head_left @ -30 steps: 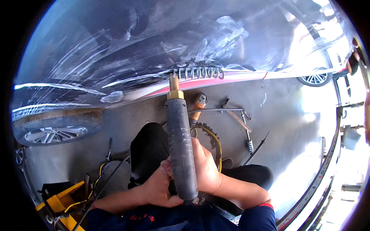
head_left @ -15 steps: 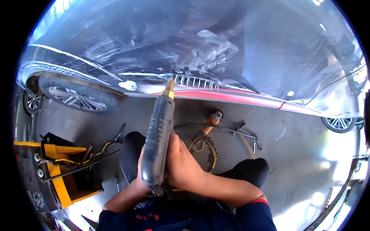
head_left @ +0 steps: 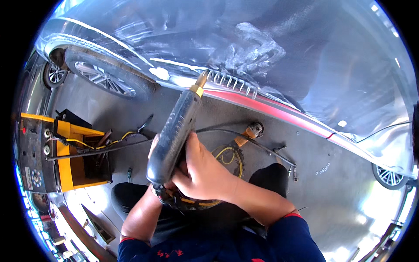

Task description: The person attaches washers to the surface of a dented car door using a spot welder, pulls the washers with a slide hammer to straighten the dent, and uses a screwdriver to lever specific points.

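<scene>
A black spot-welding gun [head_left: 172,137] with a brass collar and copper tip slants up and to the right in front of me. Its tip meets the left end of a row of metal pulling rings [head_left: 231,83] that stand along the lower edge of a dark, scuffed car panel [head_left: 305,56]. My right hand [head_left: 200,170] is closed around the gun from its right side. On the far side, my left hand [head_left: 154,146] also grips it, mostly hidden by the gun's body. Cables hang from the gun's rear end.
A yellow and black welding machine [head_left: 65,155] stands at left, its black cable [head_left: 120,147] crossing the floor. An orange angle grinder [head_left: 249,133] with a yellow cord lies before my knees. Small loose rings [head_left: 323,168] lie to the right. A car wheel [head_left: 102,78] is at upper left.
The view has turned, so the car edge now slopes more steeply down to the right. The gun leans more to the right; its tip remains by the left end of the ring row.
</scene>
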Demonstrator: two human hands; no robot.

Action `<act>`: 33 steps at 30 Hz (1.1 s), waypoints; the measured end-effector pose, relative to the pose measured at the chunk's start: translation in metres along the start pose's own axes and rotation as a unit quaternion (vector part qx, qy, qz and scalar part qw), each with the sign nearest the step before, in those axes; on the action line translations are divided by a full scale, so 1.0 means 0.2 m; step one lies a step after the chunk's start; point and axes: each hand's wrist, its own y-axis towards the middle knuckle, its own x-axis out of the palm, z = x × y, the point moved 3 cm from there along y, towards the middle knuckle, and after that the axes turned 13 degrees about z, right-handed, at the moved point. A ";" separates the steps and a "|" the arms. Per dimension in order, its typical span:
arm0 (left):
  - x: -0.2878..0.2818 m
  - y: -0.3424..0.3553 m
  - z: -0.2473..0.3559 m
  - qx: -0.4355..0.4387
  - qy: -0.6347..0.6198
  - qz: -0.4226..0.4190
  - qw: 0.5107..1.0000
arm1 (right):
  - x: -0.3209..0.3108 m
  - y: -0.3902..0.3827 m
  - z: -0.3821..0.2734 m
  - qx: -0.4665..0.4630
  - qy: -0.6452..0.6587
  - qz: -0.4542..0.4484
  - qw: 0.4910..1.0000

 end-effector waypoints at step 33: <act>-0.08 0.04 0.20 0.329 0.461 0.061 0.822 | -1.62 -1.96 1.92 0.546 0.063 0.675 0.493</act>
